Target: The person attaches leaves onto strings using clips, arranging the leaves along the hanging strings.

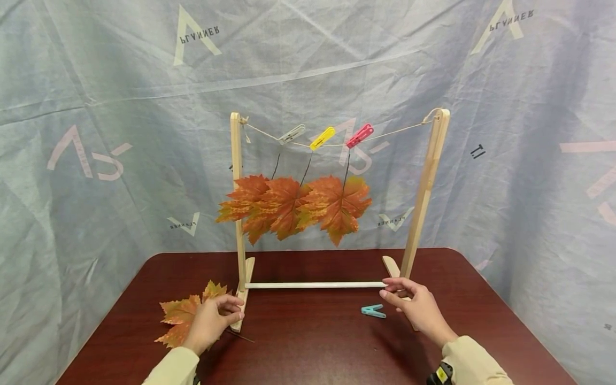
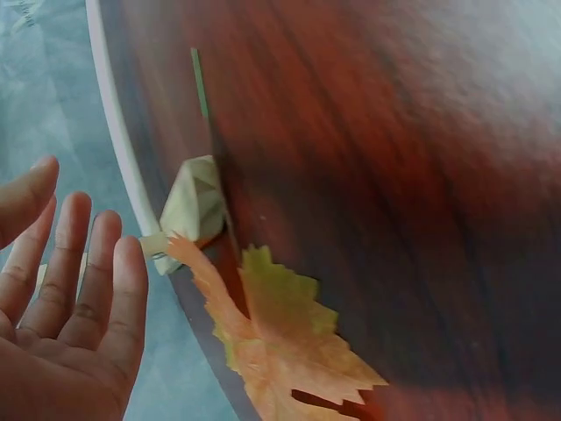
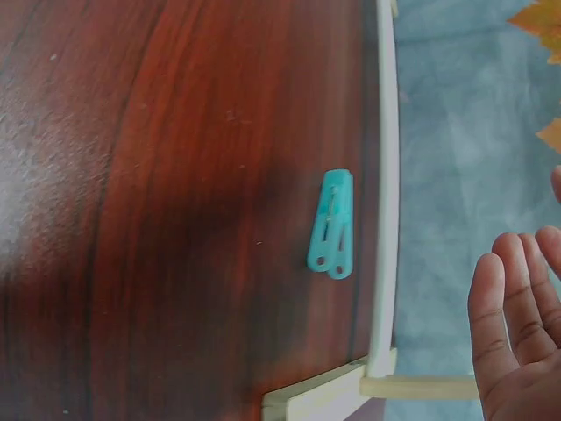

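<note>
My left hand [image 1: 212, 320] hovers over a loose orange maple leaf [image 1: 180, 320] at the rack's left foot; its fingers hold nothing. The leaf's thin stem [image 1: 240, 336] lies toward the right on the table. On the other side, my right hand [image 1: 417, 306] is by the rack's right foot, empty, fingers loosely extended in the right wrist view. Left of it a blue clothespin [image 3: 333, 224] lies on the table. Three orange leaves [image 1: 337, 206] hang by their stems from the string, under a grey clothespin [image 1: 292, 134], a yellow clothespin [image 1: 322, 138] and a red clothespin [image 1: 360, 136].
A wooden rack stands on the dark red table [image 1: 308, 342], with a left post [image 1: 237, 155], a right post [image 1: 425, 192] and a white crossbar [image 1: 315, 285] low between them. Twine [image 1: 399, 130] sags between the post tops. Grey printed cloth [image 1: 120, 80] surrounds the table.
</note>
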The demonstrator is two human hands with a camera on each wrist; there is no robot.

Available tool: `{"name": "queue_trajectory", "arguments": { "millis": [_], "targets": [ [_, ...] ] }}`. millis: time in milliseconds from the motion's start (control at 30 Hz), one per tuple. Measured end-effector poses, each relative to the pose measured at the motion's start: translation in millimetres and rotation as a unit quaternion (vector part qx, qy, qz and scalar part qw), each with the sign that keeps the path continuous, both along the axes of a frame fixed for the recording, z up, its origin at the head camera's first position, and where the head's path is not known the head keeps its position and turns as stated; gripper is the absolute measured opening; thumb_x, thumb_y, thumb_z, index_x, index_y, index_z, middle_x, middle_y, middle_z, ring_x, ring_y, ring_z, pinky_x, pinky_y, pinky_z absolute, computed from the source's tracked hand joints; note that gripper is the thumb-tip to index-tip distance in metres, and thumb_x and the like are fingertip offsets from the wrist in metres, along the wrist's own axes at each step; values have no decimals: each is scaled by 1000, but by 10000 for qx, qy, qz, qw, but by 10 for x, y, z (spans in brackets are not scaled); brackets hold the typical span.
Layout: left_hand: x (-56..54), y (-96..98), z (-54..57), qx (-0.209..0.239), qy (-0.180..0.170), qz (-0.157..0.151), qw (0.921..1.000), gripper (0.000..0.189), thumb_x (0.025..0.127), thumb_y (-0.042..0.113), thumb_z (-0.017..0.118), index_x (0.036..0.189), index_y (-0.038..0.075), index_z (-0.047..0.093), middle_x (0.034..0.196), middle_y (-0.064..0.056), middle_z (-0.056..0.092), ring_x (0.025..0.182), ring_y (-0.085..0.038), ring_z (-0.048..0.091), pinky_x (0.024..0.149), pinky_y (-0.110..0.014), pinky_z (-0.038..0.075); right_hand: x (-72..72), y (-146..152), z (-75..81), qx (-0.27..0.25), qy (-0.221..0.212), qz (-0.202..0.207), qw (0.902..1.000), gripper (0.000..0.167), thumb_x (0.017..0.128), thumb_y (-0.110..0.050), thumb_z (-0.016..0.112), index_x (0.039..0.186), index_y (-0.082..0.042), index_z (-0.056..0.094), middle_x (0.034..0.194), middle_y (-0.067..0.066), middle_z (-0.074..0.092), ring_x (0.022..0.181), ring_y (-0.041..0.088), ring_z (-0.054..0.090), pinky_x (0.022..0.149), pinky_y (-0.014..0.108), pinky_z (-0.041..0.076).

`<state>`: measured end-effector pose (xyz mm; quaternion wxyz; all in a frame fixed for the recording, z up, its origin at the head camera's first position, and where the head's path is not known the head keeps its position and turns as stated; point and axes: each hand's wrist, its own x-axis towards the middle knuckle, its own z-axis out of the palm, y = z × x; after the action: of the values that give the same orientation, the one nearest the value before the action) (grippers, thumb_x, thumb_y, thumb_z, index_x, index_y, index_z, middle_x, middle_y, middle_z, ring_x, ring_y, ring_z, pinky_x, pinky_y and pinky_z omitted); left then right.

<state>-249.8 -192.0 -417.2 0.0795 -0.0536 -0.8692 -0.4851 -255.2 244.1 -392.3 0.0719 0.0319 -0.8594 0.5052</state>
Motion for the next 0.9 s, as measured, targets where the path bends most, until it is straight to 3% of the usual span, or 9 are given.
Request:
{"name": "queue_trajectory", "arguments": {
  "millis": [400,733,900],
  "targets": [
    [-1,-87,-163,-328,-90,-426,9985,19,81,-3,82,98,2,73,84,-1,70,77,-16,66,65,-25,53,-24,46,-179,82,-136,-11,9999,35,92,-20,77,121,-2,70,102,8,69,86,14,66,72,36,58],
    [-36,-111,-260,-742,-256,52,9969,21,78,-3,84,92,8,74,83,3,70,78,-14,67,74,-33,55,-91,76,-308,202,-412,-63,9989,38,91,-19,78,123,1,68,101,8,68,85,15,65,69,35,57],
    [-53,-131,-287,-959,-241,81,9951,24,76,-5,85,92,9,74,82,4,69,78,-15,65,75,-37,56,-128,79,-371,278,-439,-32,9986,40,90,-16,79,122,4,67,99,7,69,79,15,64,63,33,56]
  ]
}}
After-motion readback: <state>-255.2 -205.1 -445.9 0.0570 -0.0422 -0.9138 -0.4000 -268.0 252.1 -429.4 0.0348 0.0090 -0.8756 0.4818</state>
